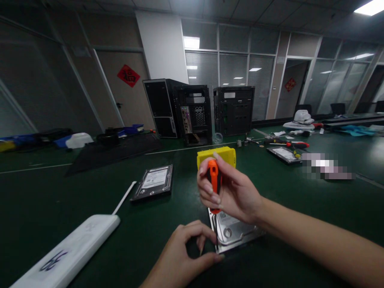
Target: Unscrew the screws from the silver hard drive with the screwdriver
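A screwdriver (213, 180) with an orange and black handle is gripped upright in my right hand (232, 188), thumb on top of the handle. Its dark shaft points down to the near left corner of a silver hard drive (235, 232) lying on the table. At that same corner, my left hand (189, 250) has its thumb and index finger curled around the drive's edge, close to the screwdriver tip. The tip itself is partly hidden by the fingers. Just behind my right hand stands a yellow bin (229, 154), partly covered by the hand.
Another hard drive (154, 182) lies left of centre, near a white power strip (75, 248). Black computer cases (195, 116) stand at the back. To the right are a third drive (285, 154), screwdrivers (300, 144) and a pixelated patch. A black mat (114, 152) lies at left.
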The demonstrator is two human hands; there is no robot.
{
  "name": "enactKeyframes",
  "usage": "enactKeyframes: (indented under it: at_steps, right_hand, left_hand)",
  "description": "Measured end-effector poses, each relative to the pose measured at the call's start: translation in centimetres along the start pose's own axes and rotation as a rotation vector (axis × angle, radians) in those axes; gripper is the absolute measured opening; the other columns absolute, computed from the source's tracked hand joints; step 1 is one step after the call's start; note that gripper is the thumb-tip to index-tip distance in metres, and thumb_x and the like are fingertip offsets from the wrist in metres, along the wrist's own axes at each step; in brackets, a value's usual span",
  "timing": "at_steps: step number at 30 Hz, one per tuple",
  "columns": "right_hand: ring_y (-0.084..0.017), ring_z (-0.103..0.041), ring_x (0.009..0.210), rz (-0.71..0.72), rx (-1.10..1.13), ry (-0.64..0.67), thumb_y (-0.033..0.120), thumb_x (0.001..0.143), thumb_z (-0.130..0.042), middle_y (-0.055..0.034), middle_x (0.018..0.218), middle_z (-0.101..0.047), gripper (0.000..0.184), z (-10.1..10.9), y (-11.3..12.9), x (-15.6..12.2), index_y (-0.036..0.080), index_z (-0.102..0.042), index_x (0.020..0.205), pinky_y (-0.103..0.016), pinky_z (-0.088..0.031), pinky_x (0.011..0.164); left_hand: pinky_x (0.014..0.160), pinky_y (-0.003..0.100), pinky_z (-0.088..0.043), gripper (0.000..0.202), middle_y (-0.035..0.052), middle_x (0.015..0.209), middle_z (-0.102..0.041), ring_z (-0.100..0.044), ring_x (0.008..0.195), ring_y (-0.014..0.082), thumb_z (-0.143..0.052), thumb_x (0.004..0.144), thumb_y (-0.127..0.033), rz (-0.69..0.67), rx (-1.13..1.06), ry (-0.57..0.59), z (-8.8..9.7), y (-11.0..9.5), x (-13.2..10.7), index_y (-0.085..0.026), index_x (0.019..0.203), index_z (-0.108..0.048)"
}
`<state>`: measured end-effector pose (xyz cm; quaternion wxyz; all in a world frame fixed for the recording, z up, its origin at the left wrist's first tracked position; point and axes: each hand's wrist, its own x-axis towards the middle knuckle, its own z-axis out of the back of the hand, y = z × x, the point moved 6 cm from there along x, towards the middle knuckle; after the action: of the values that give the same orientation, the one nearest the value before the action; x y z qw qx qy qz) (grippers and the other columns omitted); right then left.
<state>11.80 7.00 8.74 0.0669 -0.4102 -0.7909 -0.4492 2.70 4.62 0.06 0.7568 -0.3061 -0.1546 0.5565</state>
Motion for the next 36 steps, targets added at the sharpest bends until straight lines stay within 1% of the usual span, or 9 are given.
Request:
enactKeyframes:
  at_steps: [4,9,15,20,25,27,29,33,36]
  right_hand:
    - [-0.008,-0.049,0.057,0.012,-0.004,-0.035,0.037,0.089,-0.040,-0.0017,0.069,-0.051,0.032,0.4,0.0,0.0,0.013,-0.060,0.086,-0.019,-0.039,0.052]
    - [-0.010,-0.054,0.065,0.023,-0.002,-0.026,0.036,0.088,-0.044,-0.0037,0.076,-0.055,0.029,0.1,0.2,-0.1,0.013,-0.061,0.086,-0.020,-0.045,0.056]
    - [-0.010,-0.057,0.064,0.017,-0.050,0.032,0.037,0.087,-0.044,-0.0039,0.078,-0.059,0.026,-0.4,0.1,0.0,0.014,-0.058,0.087,-0.021,-0.047,0.056]
    - [-0.009,-0.058,0.057,0.069,-0.105,0.088,0.037,0.088,-0.042,-0.0024,0.073,-0.060,0.024,-0.4,0.4,0.3,0.016,-0.053,0.086,-0.020,-0.046,0.050]
    - [-0.008,-0.059,0.056,0.096,-0.150,0.112,0.031,0.090,-0.040,-0.0017,0.074,-0.060,0.019,-0.4,0.4,0.2,0.016,-0.051,0.088,-0.020,-0.046,0.051]
    - [-0.008,-0.057,0.054,0.101,-0.166,0.106,0.031,0.090,-0.040,-0.0008,0.072,-0.059,0.016,-0.4,0.4,0.1,0.017,-0.050,0.088,-0.018,-0.043,0.047]
    - [-0.006,-0.052,0.048,0.102,-0.189,0.091,0.031,0.090,-0.041,0.0008,0.069,-0.057,0.015,-0.5,0.3,0.0,0.019,-0.048,0.088,-0.016,-0.036,0.042]
    - [-0.003,-0.032,0.039,0.071,-0.210,0.043,0.033,0.089,-0.042,0.0062,0.058,-0.046,0.014,-0.8,0.1,0.0,0.020,-0.047,0.086,-0.015,-0.025,0.040]
    - [-0.003,-0.023,0.039,0.035,-0.195,0.026,0.037,0.090,-0.039,0.0074,0.055,-0.040,0.018,-1.1,-0.2,0.0,0.021,-0.047,0.087,-0.016,-0.020,0.041]
  left_hand:
    - [0.074,0.028,-0.034,0.025,-0.0022,0.069,-0.053,-0.050,0.077,0.0187,-0.070,0.066,-0.041,0.012,-0.003,0.004,0.1,0.0,0.0,-0.019,0.079,-0.068]
    - [0.073,0.027,-0.035,0.027,-0.0016,0.071,-0.055,-0.051,0.078,0.0186,-0.069,0.066,-0.043,0.005,-0.006,0.011,0.1,0.1,-0.1,-0.019,0.078,-0.068]
    - [0.070,0.026,-0.036,0.028,-0.0003,0.073,-0.059,-0.051,0.076,0.0183,-0.068,0.067,-0.043,-0.009,-0.008,0.009,0.1,0.1,-0.1,-0.018,0.078,-0.067]
    - [0.072,0.026,-0.036,0.027,-0.0006,0.073,-0.058,-0.051,0.077,0.0184,-0.069,0.067,-0.043,-0.011,-0.004,-0.001,0.1,0.0,-0.1,-0.019,0.079,-0.068]
    - [0.070,0.026,-0.037,0.027,-0.0002,0.073,-0.058,-0.051,0.077,0.0185,-0.068,0.067,-0.043,-0.008,-0.006,-0.001,0.0,0.1,0.0,-0.018,0.078,-0.067]
    - [0.070,0.026,-0.036,0.028,0.0000,0.072,-0.058,-0.051,0.077,0.0188,-0.068,0.067,-0.044,-0.007,-0.002,0.001,0.0,0.0,0.1,-0.018,0.078,-0.067]
    - [0.071,0.027,-0.036,0.027,-0.0004,0.071,-0.056,-0.051,0.077,0.0188,-0.068,0.067,-0.044,-0.005,0.005,-0.001,0.1,-0.1,0.1,-0.018,0.077,-0.068]
    - [0.074,0.028,-0.035,0.026,-0.0016,0.069,-0.054,-0.051,0.077,0.0184,-0.068,0.068,-0.043,-0.007,0.019,0.002,0.1,-0.2,0.0,-0.019,0.080,-0.068]
    - [0.072,0.027,-0.036,0.028,-0.0008,0.069,-0.055,-0.051,0.077,0.0189,-0.068,0.068,-0.044,-0.018,0.014,-0.003,0.1,0.0,0.0,-0.019,0.079,-0.068]
